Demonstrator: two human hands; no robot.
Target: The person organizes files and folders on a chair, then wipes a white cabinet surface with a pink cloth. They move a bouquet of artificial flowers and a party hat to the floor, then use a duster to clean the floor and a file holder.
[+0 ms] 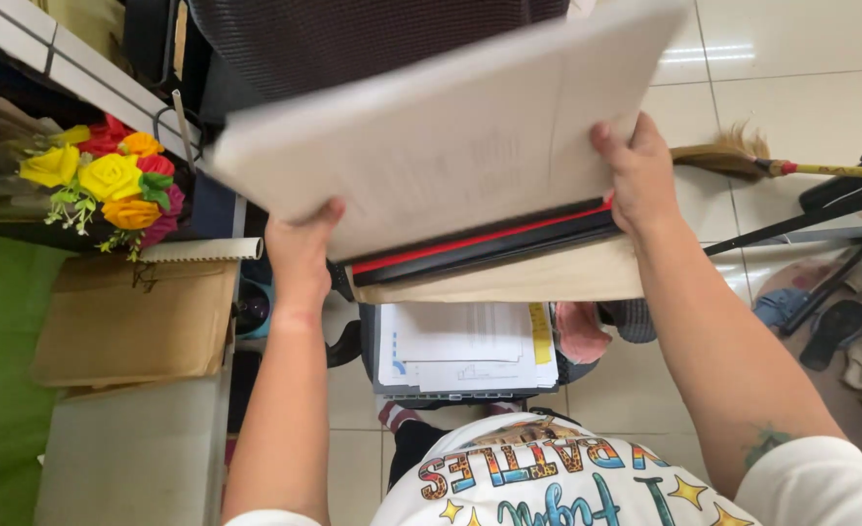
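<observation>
Both hands, left (299,255) and right (638,175), clamp fingers on a paper stack (450,146) above pale floor tiles (791,49).

a stack of flat items (470,195) held raised and tilted, its far edge higher: a broad white sheet (450,127) faintly printed on top, thin black and red folders (489,244) beneath it, and a beige board (519,278) at the bottom, the stack's two sides gripped.
</observation>
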